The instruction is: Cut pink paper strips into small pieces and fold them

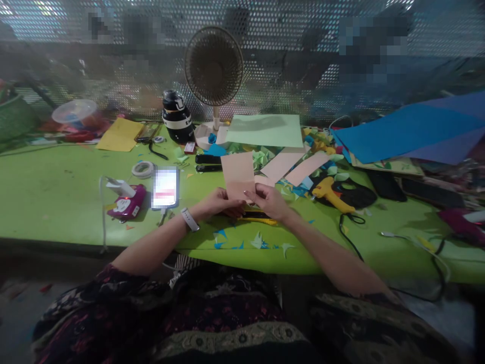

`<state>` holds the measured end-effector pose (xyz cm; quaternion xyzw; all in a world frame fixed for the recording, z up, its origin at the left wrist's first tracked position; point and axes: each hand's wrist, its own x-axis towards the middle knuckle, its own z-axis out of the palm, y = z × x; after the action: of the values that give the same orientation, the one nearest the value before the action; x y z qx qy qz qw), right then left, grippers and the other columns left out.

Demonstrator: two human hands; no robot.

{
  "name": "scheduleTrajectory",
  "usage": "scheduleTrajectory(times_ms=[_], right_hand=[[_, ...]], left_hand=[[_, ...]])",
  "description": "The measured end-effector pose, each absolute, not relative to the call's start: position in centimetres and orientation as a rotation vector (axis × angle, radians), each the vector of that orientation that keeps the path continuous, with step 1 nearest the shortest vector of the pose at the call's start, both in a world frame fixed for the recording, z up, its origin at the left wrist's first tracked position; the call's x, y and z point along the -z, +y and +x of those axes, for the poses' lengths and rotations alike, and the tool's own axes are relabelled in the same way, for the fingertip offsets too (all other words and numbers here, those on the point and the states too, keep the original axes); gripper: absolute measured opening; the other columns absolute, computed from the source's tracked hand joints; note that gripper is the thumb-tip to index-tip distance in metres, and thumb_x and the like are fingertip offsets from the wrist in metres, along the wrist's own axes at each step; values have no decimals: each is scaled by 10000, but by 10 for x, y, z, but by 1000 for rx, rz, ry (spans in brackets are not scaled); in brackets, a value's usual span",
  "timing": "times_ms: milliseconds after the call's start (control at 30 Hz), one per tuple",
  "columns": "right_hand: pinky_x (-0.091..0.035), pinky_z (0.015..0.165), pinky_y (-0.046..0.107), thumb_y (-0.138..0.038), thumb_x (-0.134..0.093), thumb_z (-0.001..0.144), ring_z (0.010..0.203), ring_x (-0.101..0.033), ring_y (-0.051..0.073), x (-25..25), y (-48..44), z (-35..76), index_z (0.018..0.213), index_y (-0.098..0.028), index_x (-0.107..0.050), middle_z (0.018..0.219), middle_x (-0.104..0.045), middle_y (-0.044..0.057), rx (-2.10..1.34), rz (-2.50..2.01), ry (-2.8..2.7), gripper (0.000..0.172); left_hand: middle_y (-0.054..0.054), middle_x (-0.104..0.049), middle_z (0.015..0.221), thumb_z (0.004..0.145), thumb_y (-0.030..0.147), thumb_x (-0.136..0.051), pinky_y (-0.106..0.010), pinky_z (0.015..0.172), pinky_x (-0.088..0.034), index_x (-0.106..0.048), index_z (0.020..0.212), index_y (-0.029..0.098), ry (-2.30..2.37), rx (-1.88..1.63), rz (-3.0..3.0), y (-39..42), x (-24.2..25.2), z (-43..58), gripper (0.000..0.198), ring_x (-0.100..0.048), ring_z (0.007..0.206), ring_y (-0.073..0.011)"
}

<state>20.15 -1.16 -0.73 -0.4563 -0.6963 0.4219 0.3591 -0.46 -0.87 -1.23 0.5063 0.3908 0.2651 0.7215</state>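
Between my two hands is a sheet of pale pink paper (238, 172), raised off the table with its upper part standing up. My left hand (222, 202) pinches its lower left edge, and my right hand (267, 199) grips the lower right, thumb on the front. A yellow box cutter (259, 218) lies on the table just under my hands. Right behind the sheet are more pink paper strips (282, 164) on a heap of green and blue paper scraps (261, 159). Two black-handled tools (207, 163) lie left of the sheet, partly hidden by it.
A lit phone (165, 188), tape roll (143, 169) and purple power adapter (127, 203) are to the left. Behind stand a fan (214, 68) and black bottle (177, 119). A yellow glue gun (331, 194) and blue sheets (409, 134) are right. Paper snippets (259, 241) dot the front edge.
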Motion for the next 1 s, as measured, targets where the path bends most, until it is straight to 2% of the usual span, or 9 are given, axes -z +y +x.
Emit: scheduleTrajectory(times_ms=[100,300,567,800,1000], right_hand=[[-563,700,342,-655,-658,805,779,-654,214,7,-12,201,898,-182,-691,847,-716,69,-1075,-1182,-1793,483],[-550,620,329,-681,-674,763,653,-614,176,6,-11,200,902,-189,-678,819,-706,56,-1155,-1158,-1698,511],[-566,627,313,-560,-848,609,617,-608,139,-2,-9,208,791,-156,-721,766,-728,42,-1500,-1153,-1712,461],[-557,631,283,-517,-852,617,660,-638,136,-7,-6,211,813,-159,-731,789,-736,30,-1655,-1133,-1762,426],[-553,654,288,-429,-804,696,625,-651,123,-16,-2,225,768,-159,-689,801,-756,33,-1627,-1138,-1826,302]], left_hand=[[-110,-770,771,690,406,-863,-260,624,-605,-730,885,91,822,-596,1150,-7,16,-5,394,-724,638,-151],[-119,-772,822,745,415,-821,-261,661,-603,-714,888,90,742,-592,1206,-5,17,-9,370,-730,682,-149],[-109,-766,770,738,420,-822,-251,641,-602,-709,871,84,762,-589,1274,-3,19,-12,379,-726,646,-146],[-112,-767,783,755,375,-818,-252,649,-611,-709,868,71,802,-563,1262,-3,14,-12,342,-730,659,-146],[-100,-760,746,728,385,-840,-228,644,-608,-707,790,80,826,-578,1213,-2,8,-15,338,-724,643,-134]])
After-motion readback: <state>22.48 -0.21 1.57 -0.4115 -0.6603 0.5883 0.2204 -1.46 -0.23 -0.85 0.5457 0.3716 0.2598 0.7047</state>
